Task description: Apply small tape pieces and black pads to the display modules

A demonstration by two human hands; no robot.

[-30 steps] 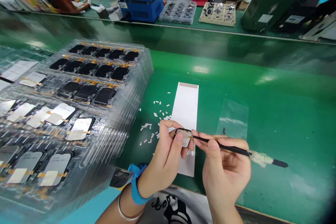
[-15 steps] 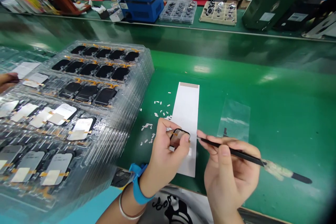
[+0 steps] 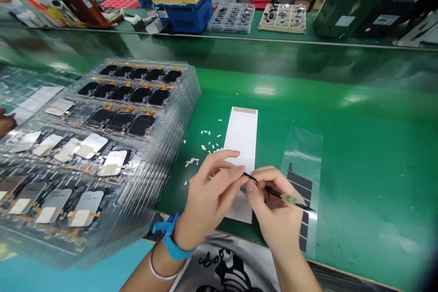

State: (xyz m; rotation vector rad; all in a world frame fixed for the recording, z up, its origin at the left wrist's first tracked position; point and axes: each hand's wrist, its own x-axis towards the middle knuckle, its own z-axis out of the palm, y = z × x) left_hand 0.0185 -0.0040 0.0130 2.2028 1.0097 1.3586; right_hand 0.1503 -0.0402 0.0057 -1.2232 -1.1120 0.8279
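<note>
Between my two hands is a small watch-sized display (image 3: 251,177), turned nearly edge-on so that its dark rim shows; most of it is hidden by fingers. My left hand (image 3: 214,187) pinches its left side with thumb and fingers. At the right edge, the fingertips of my right hand (image 3: 277,205) touch it too. That hand also keeps hold of black tweezers (image 3: 292,199) with tape wrapped on them, their rear end pointing right and their tips hidden. Underneath lies a white paper strip (image 3: 241,134) with a grey band at its far end.
A tall stack of clear trays (image 3: 178,123) holding display modules stands left. Small white bits (image 3: 204,147) lie scattered beside the strip. On the right is a clear film (image 3: 301,146) with dark strips. Another person's hand (image 3: 6,123) shows at far left. A blue box (image 3: 186,11) sits on the back shelf.
My right hand has moved left to meet the display, and the tweezers have swung back into the palm. The display has tipped from face-up to nearly edge-on.
</note>
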